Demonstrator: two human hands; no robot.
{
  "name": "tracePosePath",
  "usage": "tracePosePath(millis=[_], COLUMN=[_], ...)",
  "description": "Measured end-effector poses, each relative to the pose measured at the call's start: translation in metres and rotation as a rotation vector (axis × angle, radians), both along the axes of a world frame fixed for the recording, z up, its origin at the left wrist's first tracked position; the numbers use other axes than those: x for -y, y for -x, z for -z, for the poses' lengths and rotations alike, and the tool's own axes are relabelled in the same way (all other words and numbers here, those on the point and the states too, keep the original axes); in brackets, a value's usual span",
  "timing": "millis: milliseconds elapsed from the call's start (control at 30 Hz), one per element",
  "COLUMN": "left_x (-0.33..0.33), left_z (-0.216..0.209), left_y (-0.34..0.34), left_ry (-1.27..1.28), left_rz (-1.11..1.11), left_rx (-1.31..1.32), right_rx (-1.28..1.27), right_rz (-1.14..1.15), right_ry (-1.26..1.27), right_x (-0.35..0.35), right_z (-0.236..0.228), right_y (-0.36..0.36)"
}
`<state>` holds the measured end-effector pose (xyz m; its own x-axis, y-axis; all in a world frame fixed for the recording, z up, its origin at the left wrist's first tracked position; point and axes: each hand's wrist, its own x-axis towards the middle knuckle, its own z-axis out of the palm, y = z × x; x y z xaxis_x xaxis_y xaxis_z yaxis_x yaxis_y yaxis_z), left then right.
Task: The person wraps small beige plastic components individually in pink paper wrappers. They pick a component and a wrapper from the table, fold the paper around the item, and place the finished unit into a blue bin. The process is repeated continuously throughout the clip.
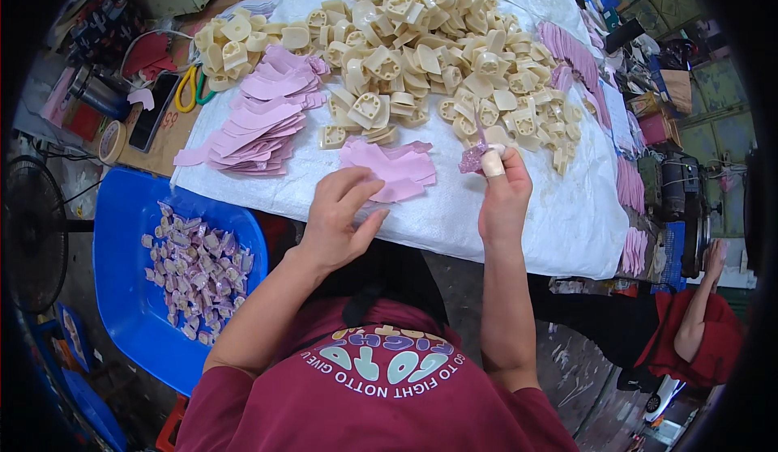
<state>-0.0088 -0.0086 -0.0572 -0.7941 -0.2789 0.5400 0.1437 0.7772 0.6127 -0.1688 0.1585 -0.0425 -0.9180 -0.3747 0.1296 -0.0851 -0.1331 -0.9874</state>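
Observation:
My left hand (344, 213) is over a small pile of pink cut pieces (393, 168) near the front edge of the covered table. Its thumb and fingers are apart, with the fingertips at the pieces. Pinched in my right hand (504, 193) is a glittery pink piece (472, 160), a thin strip rising from it. Pale tape wraps fingertips of that hand. Just beyond both hands lies a big heap of cream plastic heel-shaped parts (429, 59). To the left, a fanned stack of pink cut pieces (263, 116) rests on the white cloth (292, 193).
A blue tub (121, 290) at lower left holds many pink-covered parts (198, 270). Scissors (186, 87), a phone (154, 112) and a tape roll (112, 142) lie at the table's left. More pink strips (575, 59) line the right side. Another person (697, 330) is at far right.

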Motion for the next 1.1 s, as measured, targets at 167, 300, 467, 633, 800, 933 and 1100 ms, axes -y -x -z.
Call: tracePosePath(millis=[167, 300, 467, 633, 800, 933, 1100], left_x=[-0.020, 0.003, 0.008, 0.018, 0.016, -0.011, -0.079], left_z=[-0.031, -0.013, -0.018, -0.046, -0.050, -0.054, -0.066], left_y=[0.014, 0.027, 0.020, 0.017, 0.024, 0.037, 0.092], left_ry=[-0.616, -0.797, -0.951, -1.457, -1.680, -1.705, -1.568], left_rz=[0.011, 0.037, 0.001, -0.021, 0.177, 0.267, 0.407], left_rx=[0.009, 0.122, 0.018, -0.138, -0.173, -0.128, 0.019], right_rx=[-0.837, -0.932, -1.004, -0.819, -0.516, -0.294, 0.047], right_rz=[-0.038, -0.121, 0.034, 0.258, 0.551, 0.405, 0.380], right_ry=[-0.388, -0.433, -0.814, -0.708, -0.700, -0.507, -0.095], right_x=[0.015, 0.016, -0.013, -0.061, -0.102, -0.121, -0.133], right_z=[-0.017, -0.010, -0.021, 0.009, 0.004, 0.010, 0.022], right_y=[-0.046, -0.038, -0.001, 0.024, 0.050, 0.036, 0.027])
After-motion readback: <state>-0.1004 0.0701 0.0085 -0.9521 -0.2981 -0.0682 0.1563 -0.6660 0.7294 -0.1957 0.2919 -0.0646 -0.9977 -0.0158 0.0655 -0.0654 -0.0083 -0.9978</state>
